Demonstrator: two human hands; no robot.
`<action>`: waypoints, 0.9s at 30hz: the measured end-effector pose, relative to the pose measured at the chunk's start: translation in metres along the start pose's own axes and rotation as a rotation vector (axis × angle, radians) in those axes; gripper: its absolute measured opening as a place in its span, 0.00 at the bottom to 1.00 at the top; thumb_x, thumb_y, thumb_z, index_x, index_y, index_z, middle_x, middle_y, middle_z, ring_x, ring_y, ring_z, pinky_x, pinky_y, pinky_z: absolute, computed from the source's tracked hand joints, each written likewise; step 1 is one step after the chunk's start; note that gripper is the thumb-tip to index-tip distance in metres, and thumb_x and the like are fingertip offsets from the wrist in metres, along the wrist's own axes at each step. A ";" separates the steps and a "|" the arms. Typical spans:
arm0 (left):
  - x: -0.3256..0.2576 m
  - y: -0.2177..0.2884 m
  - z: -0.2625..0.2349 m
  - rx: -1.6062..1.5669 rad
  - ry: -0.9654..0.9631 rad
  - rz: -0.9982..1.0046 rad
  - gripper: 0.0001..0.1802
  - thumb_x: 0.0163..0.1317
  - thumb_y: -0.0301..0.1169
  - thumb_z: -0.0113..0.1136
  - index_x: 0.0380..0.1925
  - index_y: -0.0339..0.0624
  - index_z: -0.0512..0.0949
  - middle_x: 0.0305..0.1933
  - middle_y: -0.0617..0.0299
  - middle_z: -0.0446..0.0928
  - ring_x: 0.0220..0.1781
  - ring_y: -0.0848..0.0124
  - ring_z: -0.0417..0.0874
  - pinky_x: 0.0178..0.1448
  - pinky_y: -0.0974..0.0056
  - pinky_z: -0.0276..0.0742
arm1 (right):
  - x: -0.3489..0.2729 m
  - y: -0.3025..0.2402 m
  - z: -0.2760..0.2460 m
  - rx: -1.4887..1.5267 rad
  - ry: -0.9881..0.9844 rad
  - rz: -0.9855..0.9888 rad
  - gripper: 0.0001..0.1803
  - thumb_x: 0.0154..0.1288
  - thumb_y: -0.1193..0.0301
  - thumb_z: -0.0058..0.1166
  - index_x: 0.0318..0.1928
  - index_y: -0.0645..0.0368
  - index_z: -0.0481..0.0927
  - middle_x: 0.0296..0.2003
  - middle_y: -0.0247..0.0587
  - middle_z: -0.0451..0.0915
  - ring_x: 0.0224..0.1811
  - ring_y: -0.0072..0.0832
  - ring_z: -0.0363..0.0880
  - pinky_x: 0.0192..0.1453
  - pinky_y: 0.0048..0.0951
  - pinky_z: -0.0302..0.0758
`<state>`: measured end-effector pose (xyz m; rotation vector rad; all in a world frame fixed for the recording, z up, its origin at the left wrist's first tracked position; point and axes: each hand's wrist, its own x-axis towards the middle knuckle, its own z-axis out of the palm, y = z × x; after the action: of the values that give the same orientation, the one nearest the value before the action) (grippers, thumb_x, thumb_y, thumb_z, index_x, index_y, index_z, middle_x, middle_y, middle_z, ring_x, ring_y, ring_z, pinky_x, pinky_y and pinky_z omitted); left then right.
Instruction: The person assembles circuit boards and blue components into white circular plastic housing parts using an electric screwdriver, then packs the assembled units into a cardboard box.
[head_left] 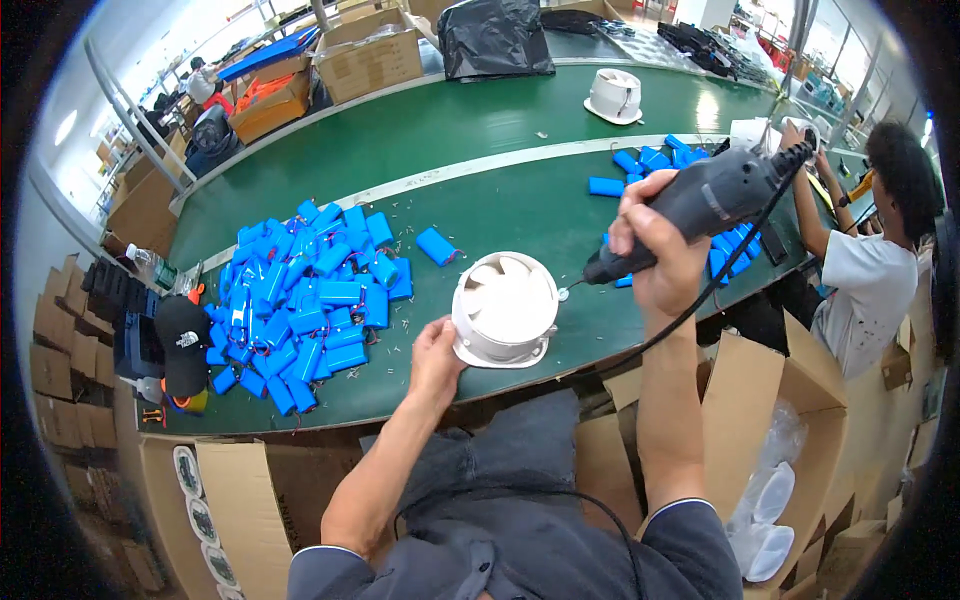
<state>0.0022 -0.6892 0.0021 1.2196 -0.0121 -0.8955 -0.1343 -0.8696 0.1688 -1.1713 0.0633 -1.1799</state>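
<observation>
A round white fan [505, 315] with pale blades stands on the green table near its front edge. My left hand [436, 358] grips the fan's lower left rim. In my right hand [668, 250] is a black corded electric screwdriver [715, 195], held tilted with its nose pointing left and down. The tool's tip is beside the fan's right side, next to a small pale piece [563, 294]; whether it touches is too small to tell. A lone blue battery pack [436, 246] lies just behind the fan.
A heap of blue battery packs [300, 290] covers the table's left; more packs [735, 250] lie right. Another white fan [614, 95] stands at the back. A person [870, 230] works at the right. The tool's cable [690, 310] loops past my forearm. Open cardboard boxes [740, 400] flank me.
</observation>
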 end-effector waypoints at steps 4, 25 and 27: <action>-0.018 0.033 0.003 0.923 0.176 0.804 0.21 0.60 0.29 0.51 0.53 0.34 0.65 0.49 0.50 0.72 0.50 0.58 0.73 0.51 0.58 0.71 | -0.005 0.004 0.012 0.081 -0.093 0.051 0.12 0.48 0.79 0.53 0.36 0.65 0.71 0.25 0.42 0.73 0.19 0.24 0.71 0.24 0.23 0.68; -0.021 0.110 -0.055 1.821 0.121 0.985 0.06 0.52 0.28 0.56 0.31 0.41 0.76 0.21 0.48 0.73 0.29 0.54 0.77 0.34 0.53 0.69 | -0.055 -0.004 0.012 -0.011 -0.135 0.106 0.15 0.45 0.82 0.53 0.37 0.62 0.66 0.26 0.47 0.73 0.19 0.24 0.70 0.23 0.22 0.70; -0.017 0.106 -0.047 1.855 0.062 0.951 0.07 0.50 0.26 0.56 0.31 0.42 0.76 0.19 0.51 0.74 0.30 0.55 0.77 0.34 0.54 0.67 | -0.057 0.005 0.015 0.014 -0.154 0.110 0.14 0.46 0.81 0.53 0.36 0.62 0.67 0.26 0.46 0.73 0.20 0.23 0.70 0.24 0.23 0.70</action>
<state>0.0741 -0.6348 0.0772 2.4984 -1.5188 0.2956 -0.1482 -0.8175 0.1432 -1.2276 0.0021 -0.9899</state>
